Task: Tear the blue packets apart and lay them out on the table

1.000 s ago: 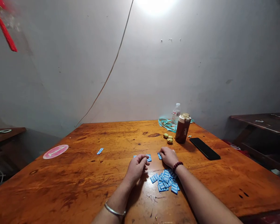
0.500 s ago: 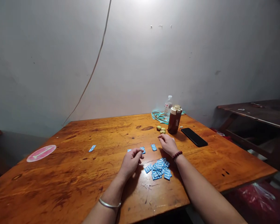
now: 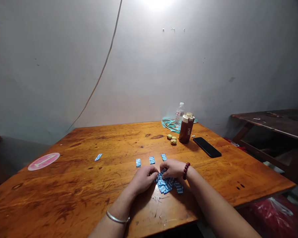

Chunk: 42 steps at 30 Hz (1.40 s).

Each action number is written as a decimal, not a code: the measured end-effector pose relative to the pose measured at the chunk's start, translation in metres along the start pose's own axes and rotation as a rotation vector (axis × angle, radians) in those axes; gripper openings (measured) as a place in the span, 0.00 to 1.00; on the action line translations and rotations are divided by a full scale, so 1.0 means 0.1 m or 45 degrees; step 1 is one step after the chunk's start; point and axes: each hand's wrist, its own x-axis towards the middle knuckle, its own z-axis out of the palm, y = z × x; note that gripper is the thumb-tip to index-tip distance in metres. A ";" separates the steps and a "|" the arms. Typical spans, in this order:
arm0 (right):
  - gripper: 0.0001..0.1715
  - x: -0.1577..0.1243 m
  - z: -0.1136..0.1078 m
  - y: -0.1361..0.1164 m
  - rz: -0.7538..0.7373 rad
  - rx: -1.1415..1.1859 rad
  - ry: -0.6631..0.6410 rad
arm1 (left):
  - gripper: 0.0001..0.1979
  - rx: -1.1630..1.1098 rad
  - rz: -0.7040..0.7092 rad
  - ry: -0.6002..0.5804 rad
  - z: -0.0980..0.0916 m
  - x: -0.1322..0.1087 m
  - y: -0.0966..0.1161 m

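A loose heap of small blue-and-white cards (image 3: 166, 185) lies close to me on the wooden table. My left hand (image 3: 143, 180) is at the heap's left edge, with thumb and fingers pinched on a card there. Over the heap's far side curls my right hand (image 3: 173, 168), its fingers closed on a card that they partly hide. Beyond my hands, small stacks of the same cards form a row: a left stack (image 3: 138, 162), a middle stack (image 3: 152, 160) and a right stack (image 3: 164, 157). Farther left lies a separate blue-and-white piece (image 3: 98, 157).
Past the right hand are several greenish fruits (image 3: 173, 141), a brown sport bottle (image 3: 186, 129), a clear water bottle (image 3: 179, 112), a turquoise strap (image 3: 167, 124) and a black phone (image 3: 207, 147). A pink round sticker (image 3: 44, 161) is at the table's left.
My right hand has come back from near the fruits to the heap. My left hand has drawn away from the middle stack to the heap's edge, uncovering the left stack.
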 end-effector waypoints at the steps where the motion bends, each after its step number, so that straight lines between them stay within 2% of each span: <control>1: 0.10 0.04 0.01 0.02 -0.014 0.104 -0.041 | 0.12 -0.008 -0.013 -0.001 0.00 0.00 -0.01; 3: 0.10 0.08 0.05 0.08 -0.062 0.351 -0.069 | 0.13 -0.024 -0.028 0.007 0.00 0.00 -0.02; 8: 0.11 0.02 0.14 0.18 -0.138 0.830 0.042 | 0.12 -0.111 -0.009 0.038 0.05 0.02 -0.06; 14: 0.12 0.03 0.18 0.08 -0.127 1.189 0.154 | 0.07 -0.568 -0.195 0.188 0.08 0.08 -0.12; 18: 0.10 0.07 0.17 0.04 -0.101 1.236 0.309 | 0.07 -0.884 -0.320 0.266 0.07 0.10 -0.13; 22: 0.10 0.06 0.13 0.02 -0.045 1.323 0.510 | 0.08 -1.077 -0.415 0.339 0.07 0.11 -0.12; 27: 0.12 0.05 0.18 -0.05 -0.069 1.402 0.494 | 0.10 -1.179 -0.486 0.417 0.07 0.11 -0.07; 34: 0.17 0.11 0.30 -0.13 -0.145 1.323 0.468 | 0.11 -1.190 -0.404 0.317 0.07 0.10 -0.04; 40: 0.16 0.13 0.29 -0.13 -0.189 1.193 0.635 | 0.12 -1.223 -0.416 0.240 0.06 0.09 -0.04; 42: 0.16 0.14 0.30 -0.14 -0.209 1.199 0.643 | 0.13 -1.187 -0.387 0.223 0.07 0.09 -0.06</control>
